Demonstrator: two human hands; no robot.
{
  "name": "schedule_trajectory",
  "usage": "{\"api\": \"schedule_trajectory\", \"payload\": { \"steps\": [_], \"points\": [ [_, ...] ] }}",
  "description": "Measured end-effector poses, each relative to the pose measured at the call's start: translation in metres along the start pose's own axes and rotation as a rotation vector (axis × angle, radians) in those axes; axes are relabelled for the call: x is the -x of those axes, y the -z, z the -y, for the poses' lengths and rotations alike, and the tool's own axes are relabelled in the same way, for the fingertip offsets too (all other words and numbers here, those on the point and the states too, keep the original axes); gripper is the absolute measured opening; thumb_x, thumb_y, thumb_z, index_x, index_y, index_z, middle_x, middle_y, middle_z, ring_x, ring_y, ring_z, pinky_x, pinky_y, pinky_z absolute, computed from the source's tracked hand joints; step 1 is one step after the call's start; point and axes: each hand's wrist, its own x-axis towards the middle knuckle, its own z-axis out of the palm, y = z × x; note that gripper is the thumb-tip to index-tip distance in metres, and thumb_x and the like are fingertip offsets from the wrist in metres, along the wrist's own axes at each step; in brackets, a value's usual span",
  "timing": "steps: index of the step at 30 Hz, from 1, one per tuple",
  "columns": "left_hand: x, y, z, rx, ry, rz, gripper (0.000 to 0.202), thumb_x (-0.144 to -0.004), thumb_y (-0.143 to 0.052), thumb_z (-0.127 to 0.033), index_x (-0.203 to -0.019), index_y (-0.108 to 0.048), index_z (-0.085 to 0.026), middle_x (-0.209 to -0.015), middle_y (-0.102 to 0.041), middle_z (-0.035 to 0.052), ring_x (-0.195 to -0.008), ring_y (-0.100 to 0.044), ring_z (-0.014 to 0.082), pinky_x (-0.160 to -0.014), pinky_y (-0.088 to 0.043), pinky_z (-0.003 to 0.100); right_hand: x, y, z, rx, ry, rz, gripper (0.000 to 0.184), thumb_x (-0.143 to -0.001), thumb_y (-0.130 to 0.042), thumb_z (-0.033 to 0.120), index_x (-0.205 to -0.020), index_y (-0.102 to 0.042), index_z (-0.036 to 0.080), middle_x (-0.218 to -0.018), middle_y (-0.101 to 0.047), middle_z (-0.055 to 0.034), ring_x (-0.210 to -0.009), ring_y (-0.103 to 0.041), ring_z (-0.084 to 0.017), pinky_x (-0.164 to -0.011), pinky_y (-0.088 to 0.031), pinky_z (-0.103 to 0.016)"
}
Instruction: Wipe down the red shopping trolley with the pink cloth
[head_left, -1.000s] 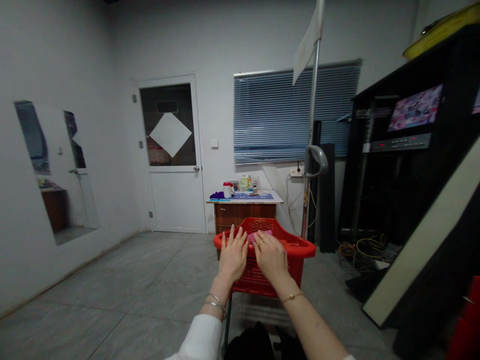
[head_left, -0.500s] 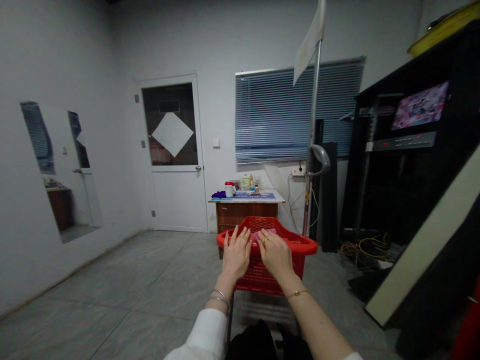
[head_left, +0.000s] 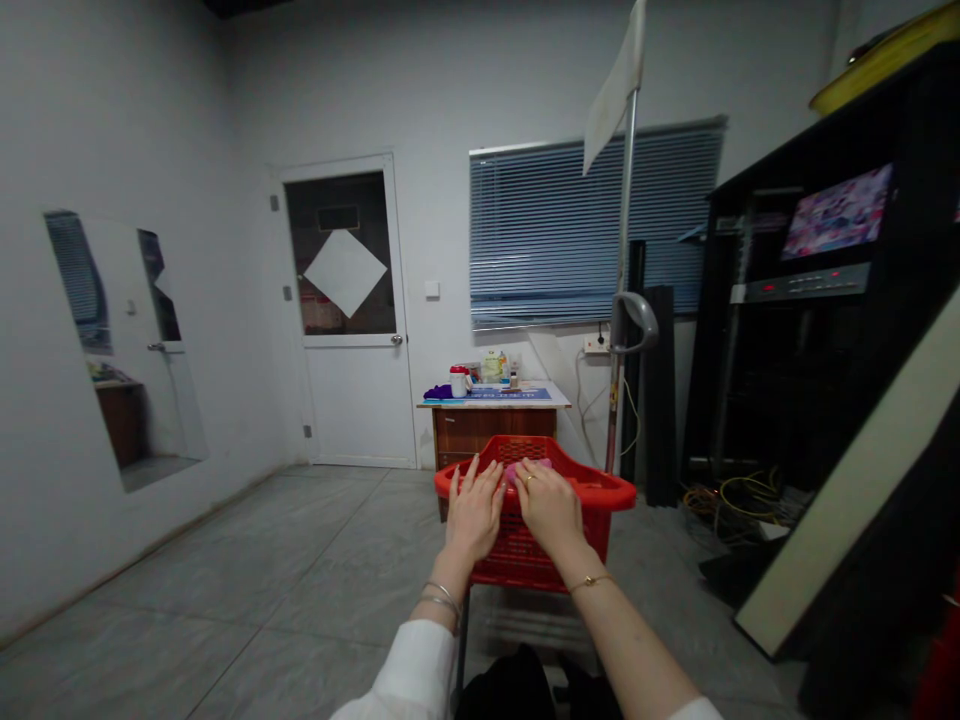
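A red plastic shopping cart (head_left: 611,492) stands right in front of me, its basket walls pierced with a grid of holes. My left hand (head_left: 474,510) lies on the near rim, left of centre, with fingers stretched out and slightly apart. Beside it, my right hand (head_left: 551,508) is closed over a pink cloth (head_left: 511,472) at the same rim. Most of the cloth is hidden under the right hand's fingers.
Beyond the cart is a brown desk (head_left: 480,432) with a red-lidded white jar (head_left: 458,381), a purple cloth (head_left: 438,392) and small bottles. A metal pole (head_left: 628,220) rises behind the cart. At right stand a black rack (head_left: 810,350) and loose cables (head_left: 739,497).
Both hands keep almost the same place on the rim, and the pink cloth has barely moved. The whole view has shifted slightly downward in the picture.
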Motion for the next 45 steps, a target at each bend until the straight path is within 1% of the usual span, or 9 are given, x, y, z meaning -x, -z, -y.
{"api": "schedule_trajectory", "payload": {
  "steps": [3, 8, 16, 24, 26, 31, 34, 39, 45],
  "points": [
    [0.0, 0.001, 0.004, -0.003, -0.005, 0.016, 0.041, -0.102, -0.036, -0.034, -0.14, -0.049, -0.029, -0.144, -0.055, 0.0009, -0.145, -0.032, 0.0203, -0.119, -0.027, 0.051, 0.004, 0.006, -0.021, -0.044, -0.022, 0.007, 0.032, -0.097, -0.045, 0.023, -0.118, -0.07, 0.02, -0.125, -0.068, -0.0066, -0.116, -0.063, -0.019, -0.103, -0.048, -0.034],
    [-0.001, 0.0, -0.002, 0.041, 0.016, 0.007, 0.041, -0.102, -0.035, -0.035, -0.139, -0.05, -0.029, -0.144, -0.055, 0.0005, -0.145, -0.031, 0.0206, -0.12, -0.024, 0.051, 0.01, 0.02, -0.07, -0.002, -0.286, 0.005, 0.031, -0.096, -0.046, 0.028, -0.111, -0.073, 0.022, -0.117, -0.071, -0.0064, -0.106, -0.068, -0.02, -0.093, -0.054, -0.033],
    [-0.001, 0.001, 0.002, 0.036, -0.005, 0.022, 0.041, -0.102, -0.034, -0.033, -0.139, -0.05, -0.028, -0.143, -0.055, 0.0023, -0.144, -0.033, 0.022, -0.119, -0.025, 0.054, 0.001, -0.004, -0.005, -0.011, 0.016, -0.027, 0.032, -0.096, -0.046, 0.023, -0.116, -0.07, 0.019, -0.125, -0.067, -0.009, -0.116, -0.063, -0.02, -0.103, -0.048, -0.036],
    [-0.002, -0.002, -0.003, 0.047, 0.004, 0.002, 0.041, -0.101, -0.035, -0.033, -0.139, -0.05, -0.029, -0.142, -0.056, 0.0016, -0.144, -0.033, 0.0207, -0.119, -0.024, 0.053, 0.01, 0.023, -0.074, -0.005, -0.327, -0.007, 0.029, -0.095, -0.048, 0.028, -0.108, -0.074, 0.024, -0.117, -0.071, -0.0042, -0.106, -0.069, -0.02, -0.093, -0.054, -0.032],
    [-0.002, -0.003, -0.004, 0.059, 0.012, -0.001, 0.04, -0.102, -0.035, -0.033, -0.139, -0.05, -0.029, -0.142, -0.057, 0.0016, -0.144, -0.034, 0.0207, -0.12, -0.022, 0.053, 0.007, 0.017, -0.06, 0.018, -0.31, -0.017, 0.029, -0.095, -0.048, 0.026, -0.109, -0.074, 0.023, -0.118, -0.071, -0.0053, -0.108, -0.068, -0.02, -0.095, -0.053, -0.034],
    [-0.001, -0.001, 0.004, 0.036, -0.003, 0.009, 0.041, -0.102, -0.035, -0.033, -0.14, -0.049, -0.029, -0.143, -0.056, 0.0011, -0.144, -0.033, 0.0198, -0.119, -0.024, 0.053, -0.001, -0.005, -0.007, -0.015, 0.008, -0.035, 0.031, -0.096, -0.047, 0.022, -0.116, -0.07, 0.019, -0.125, -0.067, -0.0093, -0.117, -0.063, -0.02, -0.111, -0.041, -0.04],
    [-0.001, 0.0, 0.007, 0.022, -0.013, 0.01, 0.041, -0.102, -0.035, -0.034, -0.139, -0.05, -0.028, -0.143, -0.056, 0.0018, -0.144, -0.033, 0.0201, -0.119, -0.025, 0.052, 0.003, -0.001, -0.025, -0.044, -0.031, -0.032, 0.032, -0.096, -0.046, 0.023, -0.116, -0.071, 0.021, -0.124, -0.068, -0.007, -0.113, -0.065, -0.019, -0.105, -0.046, -0.036],
    [-0.003, -0.004, -0.001, 0.035, -0.002, -0.014, 0.04, -0.101, -0.035, -0.033, -0.138, -0.051, -0.029, -0.142, -0.057, 0.0017, -0.144, -0.033, 0.0204, -0.12, -0.022, 0.052, 0.009, 0.015, -0.077, 0.001, -0.311, -0.061, 0.03, -0.096, -0.046, 0.029, -0.107, -0.074, 0.025, -0.116, -0.072, -0.0047, -0.104, -0.069, -0.019, -0.092, -0.054, -0.033],
    [-0.004, -0.005, -0.003, 0.057, 0.011, -0.01, 0.04, -0.101, -0.035, -0.031, -0.138, -0.05, -0.028, -0.142, -0.057, 0.0011, -0.144, -0.033, 0.0207, -0.12, -0.02, 0.054, -0.002, -0.006, -0.013, -0.011, -0.043, -0.054, 0.032, -0.098, -0.045, 0.027, -0.115, -0.071, 0.019, -0.124, -0.068, -0.0096, -0.115, -0.064, -0.021, -0.107, -0.044, -0.039]
  ]
}}
